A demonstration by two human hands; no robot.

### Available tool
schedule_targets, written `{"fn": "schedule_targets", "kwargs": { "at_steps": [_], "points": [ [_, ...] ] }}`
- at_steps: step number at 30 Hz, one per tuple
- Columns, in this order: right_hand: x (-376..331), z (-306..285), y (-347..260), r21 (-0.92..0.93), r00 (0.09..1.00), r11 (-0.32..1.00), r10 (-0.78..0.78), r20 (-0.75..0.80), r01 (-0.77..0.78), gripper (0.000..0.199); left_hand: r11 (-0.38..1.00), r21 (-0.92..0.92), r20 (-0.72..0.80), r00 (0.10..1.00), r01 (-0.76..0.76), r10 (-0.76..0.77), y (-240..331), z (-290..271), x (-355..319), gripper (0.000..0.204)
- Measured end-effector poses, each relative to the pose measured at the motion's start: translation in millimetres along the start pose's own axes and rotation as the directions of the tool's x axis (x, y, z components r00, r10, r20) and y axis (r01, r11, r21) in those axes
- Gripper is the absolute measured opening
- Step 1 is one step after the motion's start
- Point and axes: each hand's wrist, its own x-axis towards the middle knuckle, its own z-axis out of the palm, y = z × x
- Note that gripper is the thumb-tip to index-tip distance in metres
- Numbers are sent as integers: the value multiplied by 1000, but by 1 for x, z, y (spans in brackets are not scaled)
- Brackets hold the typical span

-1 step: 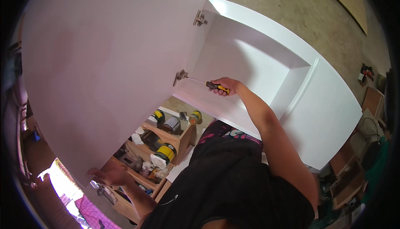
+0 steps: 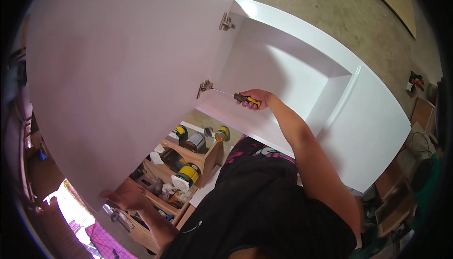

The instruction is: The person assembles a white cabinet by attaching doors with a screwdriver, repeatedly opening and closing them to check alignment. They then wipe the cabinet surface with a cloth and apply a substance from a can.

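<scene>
A yellow-and-black screwdriver (image 2: 247, 100) is gripped in my right hand (image 2: 255, 98). Its thin shaft reaches left to the lower metal hinge (image 2: 205, 88), where the tip meets the hinge. This hinge joins the large white door (image 2: 118, 79) to the white cabinet (image 2: 330, 94), and the door stands swung out to the left. A second hinge (image 2: 227, 21) sits farther up the same edge. My left hand (image 2: 125, 196) holds the door's near lower edge close to its corner, with part of the fingers hard to make out.
Below the door, a wooden tote (image 2: 203, 157) carries several cans, rags and tools. One yellow-labelled can (image 2: 188, 173) lies tilted there, and a small open can (image 2: 222, 134) is next to the cabinet. Wooden pieces (image 2: 395, 207) lie at the right. Concrete floor (image 2: 302, 9) shows behind.
</scene>
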Motion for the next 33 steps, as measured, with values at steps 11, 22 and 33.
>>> {"fn": "schedule_targets", "kwargs": {
  "at_steps": [11, 22, 33],
  "points": [
    [9, 3, 12, -346, 910, 887, -379, -166, 306, 33, 983, -185, -1, 1000, -13, 13, 9, 19, -1, 41],
    [8, 15, 15, -685, 797, 662, -571, -197, 305, 44, 962, -274, 2, 1000, -5, 5, 14, 28, -7, 37],
    [-58, 35, 57, -416, 769, 803, -565, -299, 427, 46, 540, 717, 217, 878, -441, 427, 22, 8, -37, 34]
  ]
}}
